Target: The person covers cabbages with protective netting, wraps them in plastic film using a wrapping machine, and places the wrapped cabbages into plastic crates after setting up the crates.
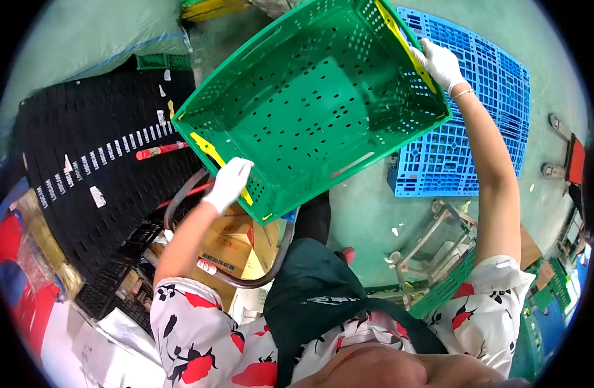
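A large green plastic crate [335, 107] with perforated walls and yellow handles hangs tilted in front of me, held at both ends. Nothing lies inside it. My left hand [230, 183], in a white glove, is closed around the yellow handle [207, 149] at the near left end. At the far right end my right hand [440, 64], also gloved in white, grips the other yellow handle [400, 35]; part of its fingers is hidden behind the rim.
Blue plastic pallets [465, 110] lie on the green floor at the right. Stacked black crates [96, 149] stand at the left. Below the crate are a cardboard box [235, 242] and a curved cart handle [261, 279]. A metal-framed trolley [436, 239] sits lower right.
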`<state>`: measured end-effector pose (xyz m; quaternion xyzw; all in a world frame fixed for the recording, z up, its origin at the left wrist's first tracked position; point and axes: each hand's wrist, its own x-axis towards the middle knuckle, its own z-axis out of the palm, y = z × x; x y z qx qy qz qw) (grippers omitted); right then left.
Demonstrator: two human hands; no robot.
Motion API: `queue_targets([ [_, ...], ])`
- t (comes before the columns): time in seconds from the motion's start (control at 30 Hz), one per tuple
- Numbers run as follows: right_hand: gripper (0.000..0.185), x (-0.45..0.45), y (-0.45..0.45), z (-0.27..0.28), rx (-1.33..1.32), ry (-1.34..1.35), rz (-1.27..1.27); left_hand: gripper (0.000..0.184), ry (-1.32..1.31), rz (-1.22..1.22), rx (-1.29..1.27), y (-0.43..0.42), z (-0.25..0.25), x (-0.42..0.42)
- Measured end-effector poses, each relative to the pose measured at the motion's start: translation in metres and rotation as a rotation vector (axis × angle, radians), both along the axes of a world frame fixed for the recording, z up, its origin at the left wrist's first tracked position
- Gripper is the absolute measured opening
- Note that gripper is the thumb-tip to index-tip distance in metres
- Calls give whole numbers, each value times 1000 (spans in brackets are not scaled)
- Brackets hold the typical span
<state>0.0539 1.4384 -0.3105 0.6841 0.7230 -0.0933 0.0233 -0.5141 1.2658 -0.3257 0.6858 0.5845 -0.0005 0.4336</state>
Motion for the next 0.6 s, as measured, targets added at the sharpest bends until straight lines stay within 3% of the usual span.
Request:
queue_targets([
  [0.07,59,-4,-10,-7,35,52,-112,31,309,-318,139,-4,35,33],
  [0.13,54,-22,-25,-13,196,-65,-51,36,63,-566,416,-15,40,58],
  [0.2,47,-16,-35,-23,92,-25,-157,48,243,-642,412,-11,38,52],
  [0.27,36,-13,-42,-16,76,77,-119,53,836,-835,178,-30,4,-2],
  [0.33,26,-32,-47,1,-23,106,-261,59,590,-686,124,-23,2,-10],
  [0.4,36,-35,-48,20,-167,187,-362,65,566,-776,68,-32,-16,-25],
  [0.47,38,-32,-51,15,-228,256,-431,74,128,-365,-61,-43,4,3],
  [0.53,35,-30,-55,25,-265,254,-422,81,-69,-596,-107,-58,51,44],
  [0.6,30,-29,-66,32,-234,237,-446,79,109,-599,-196,-86,87,72],
])
